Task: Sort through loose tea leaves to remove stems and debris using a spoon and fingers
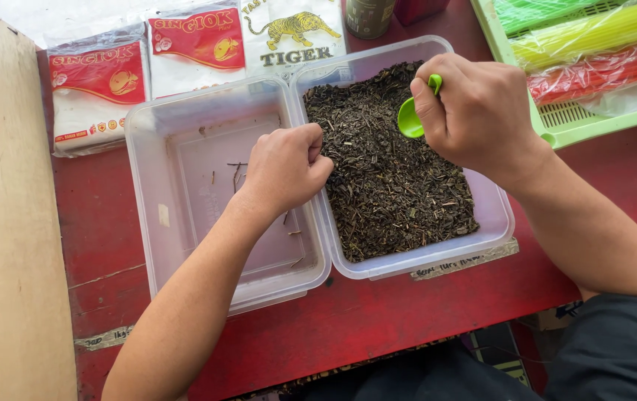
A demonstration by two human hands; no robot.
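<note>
**Inspector:** Two clear plastic tubs (184, 141) sit side by side on a worn red tabletop (378, 319). Hands?

**Clerk:** Left hand (285, 167), fingers curled together in a loose fist, over the near-empty tub; whether it pinches anything, I cannot tell. Right hand (478, 111) is clamped on a glossy green scoop (412, 115).

**Inspector:** Under the scoop?

**Clerk:** Dry, dark, twiggy loose tea (389, 186) fills the right tub. Beyond the fingers lie crinkled plastic packets (99, 85); right of them, a slotted green tray (578, 119).
</note>
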